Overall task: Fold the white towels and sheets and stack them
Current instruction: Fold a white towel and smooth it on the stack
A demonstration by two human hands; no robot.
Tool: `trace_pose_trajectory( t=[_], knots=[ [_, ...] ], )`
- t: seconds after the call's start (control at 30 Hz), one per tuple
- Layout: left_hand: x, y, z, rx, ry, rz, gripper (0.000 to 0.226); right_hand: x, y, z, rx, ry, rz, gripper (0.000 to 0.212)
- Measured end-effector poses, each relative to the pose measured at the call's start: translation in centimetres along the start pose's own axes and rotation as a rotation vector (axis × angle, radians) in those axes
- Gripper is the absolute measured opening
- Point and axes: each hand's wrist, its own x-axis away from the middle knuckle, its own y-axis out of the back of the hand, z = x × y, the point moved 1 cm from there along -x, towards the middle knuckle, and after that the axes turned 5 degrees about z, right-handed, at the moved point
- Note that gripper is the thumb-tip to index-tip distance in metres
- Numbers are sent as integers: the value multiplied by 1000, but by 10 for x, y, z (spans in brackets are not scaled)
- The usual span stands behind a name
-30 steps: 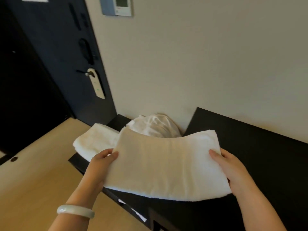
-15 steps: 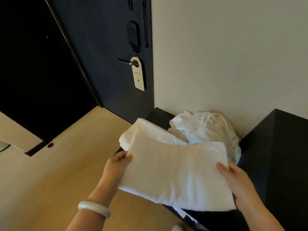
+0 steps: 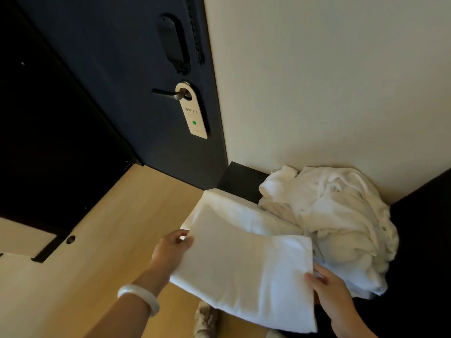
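Left grip [image 3: 170, 250] and right grip [image 3: 329, 287] each pinch opposite ends of folded towel [image 3: 246, 269], over second folded towel [image 3: 244, 212]; crumpled linen pile [image 3: 341, 215] just beside, on dark worktop [image 3: 240, 179].

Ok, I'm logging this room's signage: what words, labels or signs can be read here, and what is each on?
"请即打扫", as best it reads, on the door hanger hung from the door handle, above a green dot.
Fainter print below the dot: too small to read.
On the folded towel and the crumpled linen: no text can be read.
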Motion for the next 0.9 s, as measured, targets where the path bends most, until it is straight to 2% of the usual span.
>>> trace_pose_trajectory(
  t=[0.1, 0.3, 0.37, 0.47, 0.57, 0.73, 0.9],
  knots=[
    [-50, 9, -11, -79, -25, 91, 11, -13, -17, 6, -67, -53, -64, 20],
    [-132, 14, -26, -179, -131, 221, 11, -34, -33, 5, -235, -50, -324, 27],
    [-156, 8, -17, -222, -119, 273, 13, -44, -43, -5, -232, -85, -334, 30],
    [-182, -3, 5, -376, -46, 343, 33, -55, -61, -21, -252, -215, -287, 35],
    [-194, -9, 20, -436, -19, 325, 31, -62, -72, -29, -252, -255, -299, 37],
    [-200, -6, 27, -383, -50, 259, 14, -65, -77, -23, -176, -217, -403, 38],
    [-197, 5, 38, -356, -54, 210, 9, -63, -86, -29, -143, -231, -417, 41]
  ],
)
